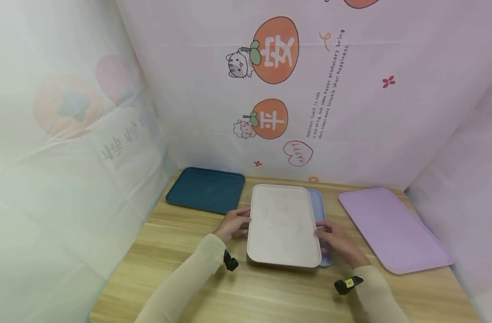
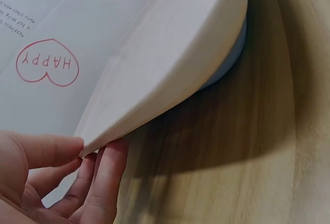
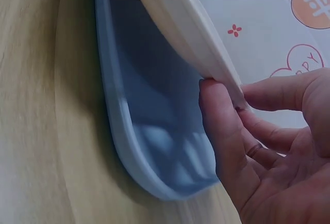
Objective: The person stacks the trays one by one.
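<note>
Fingers, left: my fingertips [image 2: 77, 146] are pinching the near-left rim of the beige tray [image 1: 284, 224], thumb on top, the others curling underneath.
Fingers, right: my thumb [image 3: 221, 131] is pressing up under the right rim while the other fingers are closing over its upper side, so this side is pinched too.
Left hand [image 1: 231, 224]: gripping the tray's left long edge, wrist resting low over the wooden table [image 1: 189, 278].
Right hand [image 1: 339, 242]: gripping the opposite long edge, just beside the light blue tray [image 1: 319, 206].
Beige tray, position: sitting at the middle of the table, held between both my hands, lying over the light blue tray, which is showing along the right side and at the near right corner.
Beige tray, attitude: tilting, its edges lifted clear of the blue one in both wrist views.
Neighbours: dark teal tray [image 1: 205, 190] lying well apart at far left; lilac tray [image 1: 393, 229] lying at right, near but not touching.
Step in hand, as I judge it: I am handling the top tray over the stack, either seating it or lifting it; which, I cannot tell.
Next move, requirement: both grips staying even, rim kept level so the blue tray is not dragged.
</note>
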Demonstrator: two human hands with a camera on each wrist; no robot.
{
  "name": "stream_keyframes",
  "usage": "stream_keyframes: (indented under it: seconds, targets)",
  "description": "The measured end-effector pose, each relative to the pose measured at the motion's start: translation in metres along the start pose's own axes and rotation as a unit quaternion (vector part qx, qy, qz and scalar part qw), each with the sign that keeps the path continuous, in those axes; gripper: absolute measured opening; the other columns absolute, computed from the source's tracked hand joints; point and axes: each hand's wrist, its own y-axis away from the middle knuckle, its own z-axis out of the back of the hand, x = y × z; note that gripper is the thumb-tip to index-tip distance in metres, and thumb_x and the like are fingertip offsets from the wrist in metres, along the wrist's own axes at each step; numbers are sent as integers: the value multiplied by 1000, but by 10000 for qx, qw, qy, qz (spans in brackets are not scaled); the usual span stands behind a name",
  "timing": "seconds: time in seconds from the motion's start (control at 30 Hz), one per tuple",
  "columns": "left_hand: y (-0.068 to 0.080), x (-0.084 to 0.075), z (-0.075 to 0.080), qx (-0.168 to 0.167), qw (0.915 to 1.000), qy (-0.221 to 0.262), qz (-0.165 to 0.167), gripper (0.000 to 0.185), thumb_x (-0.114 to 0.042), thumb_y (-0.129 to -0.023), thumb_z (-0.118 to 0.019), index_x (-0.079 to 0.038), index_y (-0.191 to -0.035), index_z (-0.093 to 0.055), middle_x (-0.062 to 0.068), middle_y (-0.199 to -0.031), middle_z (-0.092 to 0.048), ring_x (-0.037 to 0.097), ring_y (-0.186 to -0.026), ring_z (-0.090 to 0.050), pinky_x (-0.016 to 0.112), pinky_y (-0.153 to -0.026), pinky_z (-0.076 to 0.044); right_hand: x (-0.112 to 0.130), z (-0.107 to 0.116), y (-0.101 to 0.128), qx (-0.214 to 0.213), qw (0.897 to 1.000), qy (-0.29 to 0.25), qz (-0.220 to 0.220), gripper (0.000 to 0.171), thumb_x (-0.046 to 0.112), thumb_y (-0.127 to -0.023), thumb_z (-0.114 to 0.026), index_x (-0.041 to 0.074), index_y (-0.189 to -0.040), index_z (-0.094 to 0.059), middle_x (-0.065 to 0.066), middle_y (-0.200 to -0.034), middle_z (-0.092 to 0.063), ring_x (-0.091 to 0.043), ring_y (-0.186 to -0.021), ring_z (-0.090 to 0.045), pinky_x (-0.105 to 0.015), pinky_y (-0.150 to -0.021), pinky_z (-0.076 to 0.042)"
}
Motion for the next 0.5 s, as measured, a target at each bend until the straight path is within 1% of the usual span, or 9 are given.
stream_keyframes:
  seconds: [0.17,0.27,0.43,0.5]
  targets:
    - [-2,-3,-10,-27,9998,-207,43,54,-6,-104,-67,-14,-156,-61,12,-143,-70,15,-100,-75,33,-86,-67,-1,5,1,-138,9998,110,-82,59,16,-111,-59,-13,-159,-39,-25,-131,-65,-21,-103,-70,-37,-74,-67]
    - [-5,-4,-15,-32,9995,-298,14,53,-6,-104,-66,-13,-156,-61,12,-143,-70,15,-100,-74,32,-85,-66,-2,8,2,-194,9997,131,-116,60,15,-111,-59,-13,-159,-37,-26,-133,-62,-21,-105,-69,-37,-76,-67]
    - [-11,-4,-22,-6,9995,-310,-97,52,-4,-102,-66,-11,-154,-63,13,-142,-71,13,-96,-73,28,-78,-65,-4,14,3,-290,9994,165,-113,59,15,-110,-60,-13,-158,-40,-28,-134,-62,-21,-104,-70,-36,-76,-67]
    - [-13,-3,-24,0,9996,-285,-87,52,-3,-102,-67,-11,-153,-64,13,-142,-71,12,-95,-73,26,-75,-64,-6,16,3,-302,9993,177,-119,59,15,-110,-60,-13,-158,-40,-28,-134,-62,-20,-103,-70,-36,-76,-67]
